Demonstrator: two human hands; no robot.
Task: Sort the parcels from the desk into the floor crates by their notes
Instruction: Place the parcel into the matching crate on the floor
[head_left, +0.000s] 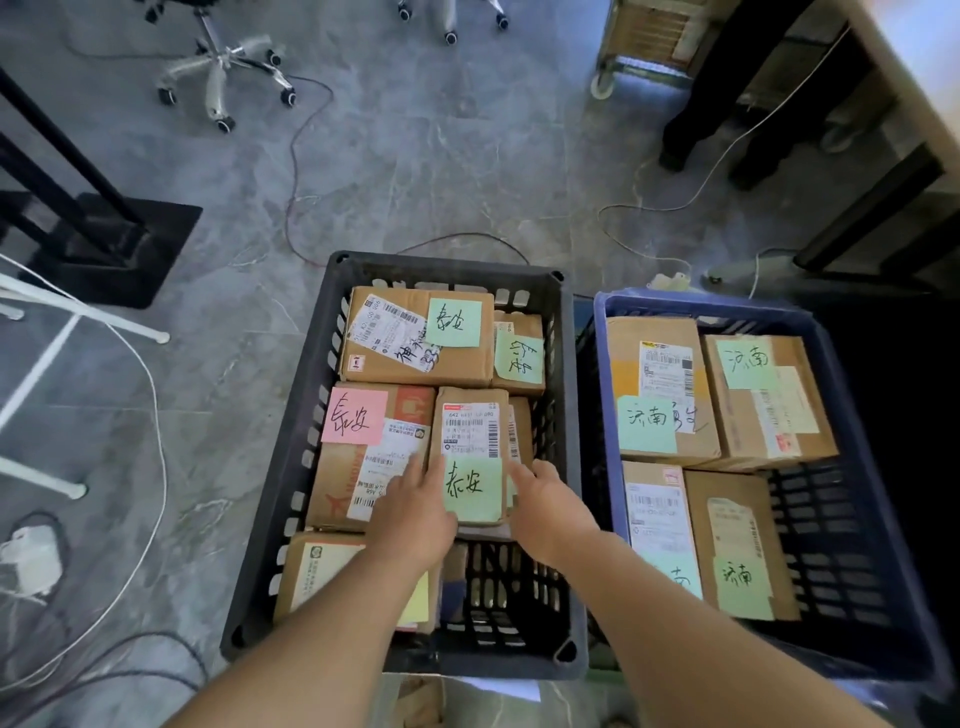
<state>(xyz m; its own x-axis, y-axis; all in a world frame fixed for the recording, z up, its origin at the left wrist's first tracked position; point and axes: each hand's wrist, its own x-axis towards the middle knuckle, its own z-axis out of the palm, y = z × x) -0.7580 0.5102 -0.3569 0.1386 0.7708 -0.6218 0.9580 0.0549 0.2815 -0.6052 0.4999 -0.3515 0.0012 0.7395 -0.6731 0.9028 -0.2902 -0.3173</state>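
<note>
Parcel with a green note (470, 447), flat in the middle of the black crate (291, 467), atop another box (521, 421), edge showing at right. Pressed between both hands: left hand (410, 514) with straight fingers laid against the left edge, right hand (545, 512) with fingers stretched to the right edge, neither plainly curled round it. Around it in the same crate: large box with a green note (395, 364) and small box with a green note (519, 364) at the back, box with a pink note (337, 483) just beside on the left, box with a yellow note (322, 566) in the near left corner, bare mesh near right. Just beside, blue crate (862, 415): four boxes (660, 384) in two rows, each with a green note, bare mesh along the right side.
</note>
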